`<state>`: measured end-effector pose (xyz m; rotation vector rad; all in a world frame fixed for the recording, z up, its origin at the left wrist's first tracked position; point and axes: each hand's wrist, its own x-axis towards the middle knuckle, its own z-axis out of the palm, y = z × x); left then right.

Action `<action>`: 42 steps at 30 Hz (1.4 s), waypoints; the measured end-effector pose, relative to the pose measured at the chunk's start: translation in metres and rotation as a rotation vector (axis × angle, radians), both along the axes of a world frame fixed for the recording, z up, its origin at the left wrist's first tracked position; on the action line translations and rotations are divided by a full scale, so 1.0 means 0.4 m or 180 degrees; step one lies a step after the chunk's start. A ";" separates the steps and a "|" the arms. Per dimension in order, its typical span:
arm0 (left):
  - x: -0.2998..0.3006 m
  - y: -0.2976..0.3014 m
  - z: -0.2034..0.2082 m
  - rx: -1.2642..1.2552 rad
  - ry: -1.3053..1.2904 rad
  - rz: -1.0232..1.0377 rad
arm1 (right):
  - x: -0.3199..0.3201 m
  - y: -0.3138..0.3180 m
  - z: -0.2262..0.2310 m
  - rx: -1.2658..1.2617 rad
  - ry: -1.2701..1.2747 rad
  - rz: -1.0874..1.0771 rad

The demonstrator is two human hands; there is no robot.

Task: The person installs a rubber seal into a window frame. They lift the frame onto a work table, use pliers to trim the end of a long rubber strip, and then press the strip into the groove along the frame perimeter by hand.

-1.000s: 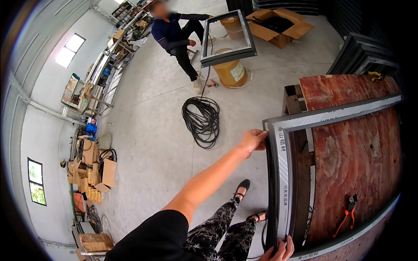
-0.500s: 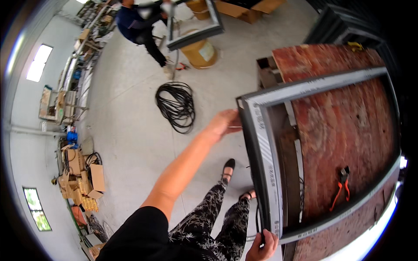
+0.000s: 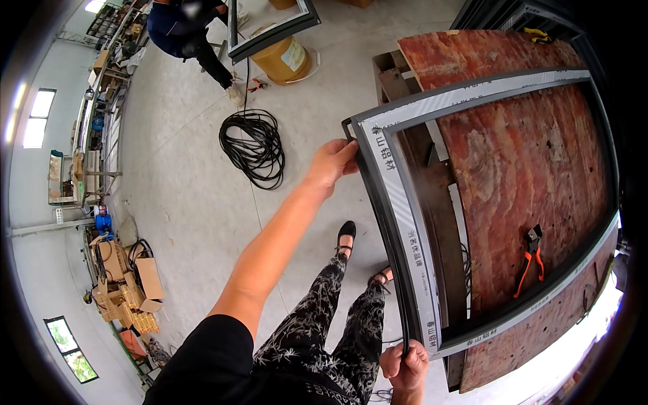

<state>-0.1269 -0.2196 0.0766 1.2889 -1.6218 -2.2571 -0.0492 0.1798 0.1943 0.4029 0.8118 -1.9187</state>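
Observation:
A grey metal window frame point(image 3: 403, 216) with printed white film lies on a reddish wooden board point(image 3: 520, 155). Along its near-left outer side runs a thin black rubber strip point(image 3: 397, 287). My left hand point(image 3: 331, 164) is closed with thumb and fingers on the strip close to the far-left corner. Down at the near-left corner, my right hand point(image 3: 407, 364) is wrapped round the strip's lower stretch. Within the frame's opening, cutting pliers point(image 3: 530, 253) with orange handles rest on the board.
A coil of black strip or cord point(image 3: 253, 150) lies on the floor. Beyond it a seated person point(image 3: 181, 30) works at another frame point(image 3: 273, 35) over a yellow bucket point(image 3: 283, 62). Cardboard boxes point(image 3: 128, 277) stand by the left wall. Yellow-handled pliers point(image 3: 538, 35) lie on the board's far edge.
The whole view has shifted, with the frame and floor things now higher and further left. My left hand has closed in on the frame's side; my right hand still grips the lower corner.

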 end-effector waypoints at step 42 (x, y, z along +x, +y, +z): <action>-0.001 0.032 0.034 -0.0016 -0.0129 -0.0096 | 0.089 0.013 -0.140 0.0722 0.0070 0.0032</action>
